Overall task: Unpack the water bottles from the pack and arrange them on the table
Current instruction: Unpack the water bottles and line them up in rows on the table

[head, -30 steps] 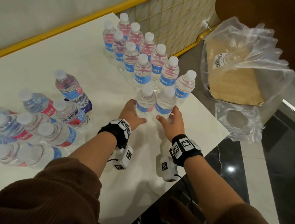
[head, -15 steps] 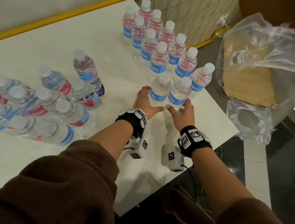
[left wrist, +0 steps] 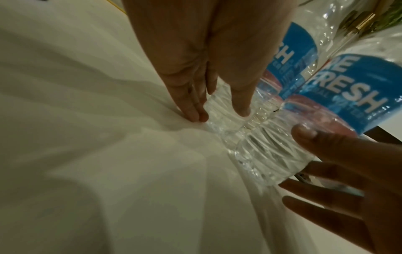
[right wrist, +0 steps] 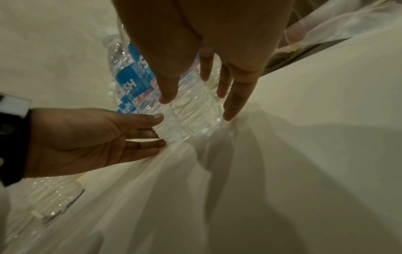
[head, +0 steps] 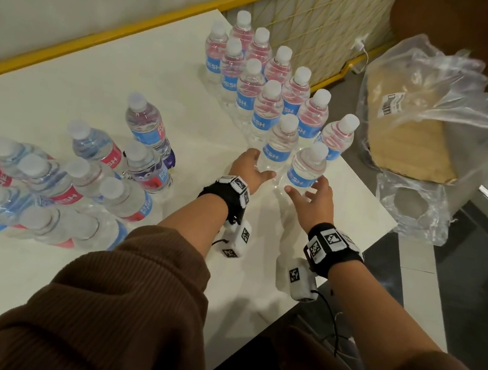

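Several upright water bottles with blue labels stand in rows at the table's far right. The two nearest are a left bottle [head: 278, 150] and a right bottle [head: 307, 169], side by side. My left hand [head: 249, 170] lies with straight fingers against the left bottle's base [left wrist: 226, 120]. With its fingers spread and straight, my right hand [head: 313, 194] sits just at the right bottle's base [right wrist: 195, 110], gripping nothing. Several more bottles [head: 47, 188] lie on their sides at the table's left.
The white table [head: 95, 76] ends just right of my right hand, at a corner [head: 387, 227]. Beyond it sits the torn clear plastic wrap [head: 437, 96] with a cardboard tray inside. A yellow mesh fence [head: 315, 22] stands behind the rows.
Both hands gripped the bases of the two nearest bottles before. Now their fingers have straightened, and the right hand has drawn back a little with its fingers spread.
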`<state>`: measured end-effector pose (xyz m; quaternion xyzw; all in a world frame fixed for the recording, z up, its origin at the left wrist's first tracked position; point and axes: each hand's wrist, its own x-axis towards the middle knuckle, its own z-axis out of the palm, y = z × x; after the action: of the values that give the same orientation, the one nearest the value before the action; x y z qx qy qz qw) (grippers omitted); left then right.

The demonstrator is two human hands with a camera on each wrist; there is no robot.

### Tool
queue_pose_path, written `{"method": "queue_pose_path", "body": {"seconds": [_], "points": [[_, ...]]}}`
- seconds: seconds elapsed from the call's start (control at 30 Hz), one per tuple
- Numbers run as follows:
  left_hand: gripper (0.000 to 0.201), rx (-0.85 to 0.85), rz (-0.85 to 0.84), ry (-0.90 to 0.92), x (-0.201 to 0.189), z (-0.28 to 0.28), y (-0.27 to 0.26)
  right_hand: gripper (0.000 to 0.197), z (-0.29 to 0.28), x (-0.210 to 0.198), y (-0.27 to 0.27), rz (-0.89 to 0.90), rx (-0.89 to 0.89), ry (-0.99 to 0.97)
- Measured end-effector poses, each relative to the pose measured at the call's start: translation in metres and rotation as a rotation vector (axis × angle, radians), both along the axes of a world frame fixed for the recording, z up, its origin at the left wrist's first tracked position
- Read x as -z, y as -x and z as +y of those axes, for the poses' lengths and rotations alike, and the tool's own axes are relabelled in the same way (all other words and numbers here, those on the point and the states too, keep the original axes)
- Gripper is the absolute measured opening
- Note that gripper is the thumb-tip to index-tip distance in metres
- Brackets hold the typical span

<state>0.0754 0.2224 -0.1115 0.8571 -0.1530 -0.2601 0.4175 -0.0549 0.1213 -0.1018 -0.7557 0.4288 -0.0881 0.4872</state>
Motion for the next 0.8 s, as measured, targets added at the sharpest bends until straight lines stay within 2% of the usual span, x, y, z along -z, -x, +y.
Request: {"method": "queue_pose_path", "body": {"seconds": [0.07,0.17,0.37,0.5,0.63,0.8], "points": [[0.053,-0.012,-0.014,-0.008,0.002,-0.002,-0.001,0.065,0.001,-0.001,-0.002,-0.009,0.006,0.005],[0.057,0.016,-0.029,0.002,0.005,-0.004,-0.004,0.060,0.003,-0.003,-0.003,-0.024,0.042,-0.007],[0.057,0.019,-0.010,0.026,0.007,-0.009,-0.004,0.062,0.004,-0.004,-0.006,-0.036,0.087,-0.020],[0.069,-0.038,-0.004,0.088,0.007,-0.012,-0.002,0.064,0.005,0.004,-0.005,-0.020,0.077,-0.005],[0.056,-0.067,-0.033,0.097,0.008,-0.012,-0.005,0.064,0.005,0.006,-0.008,-0.002,0.092,-0.002],[0.057,-0.038,-0.020,0.099,0.005,-0.009,-0.008,0.068,0.005,0.003,-0.016,0.022,0.116,-0.010]]}}
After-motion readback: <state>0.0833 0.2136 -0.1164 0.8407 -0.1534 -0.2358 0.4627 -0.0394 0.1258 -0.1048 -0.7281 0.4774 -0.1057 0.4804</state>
